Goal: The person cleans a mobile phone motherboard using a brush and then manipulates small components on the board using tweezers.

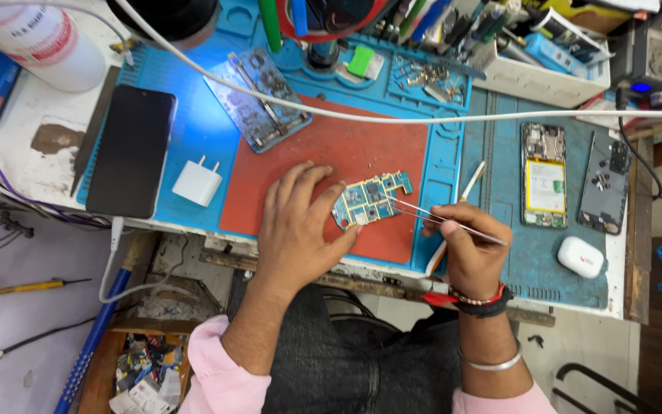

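Observation:
A small blue-green circuit board (369, 198) lies on the red mat (308, 165) near its front edge. My left hand (298, 230) rests on the mat and holds the board's left end between thumb and fingers. Metal tweezers (442, 218) are pinched in my right hand (469, 249), their tips touching the board's right side. A white stick-like tool (457, 207) lies under that hand, running up to the right.
A black phone (132, 149) and a white charger plug (198, 182) lie at the left on the blue mat (193, 115). An opened phone body (544, 175), a grey back cover (605, 184) and a white earbud case (581, 257) sit at the right. A white cable (392, 117) crosses the bench.

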